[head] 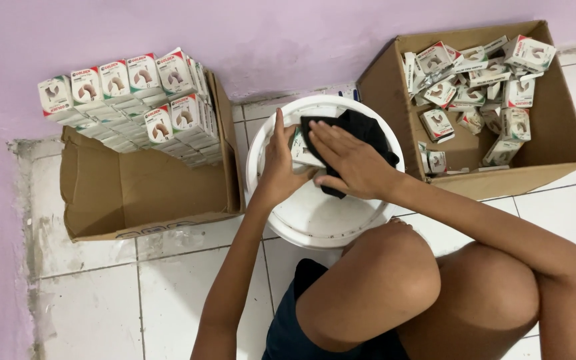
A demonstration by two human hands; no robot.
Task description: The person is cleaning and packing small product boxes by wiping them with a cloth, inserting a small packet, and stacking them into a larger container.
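Head view: white floor tiles (168, 293) meet a lilac wall (268, 33), and an upturned white bucket (315, 213) sits between the person's knees and that wall. On the bucket's top, the left hand (278, 167) grips a small white box (301, 148) — fingers curled round its edge. The right hand (351, 163) lies flat, fingers spread, pressing a black cloth (361, 130) onto the box. Left of the bucket, a cardboard carton (141, 193) holds neatly stacked boxes (135, 100); right of it, another carton (555, 143) holds loose, jumbled boxes (475, 80).
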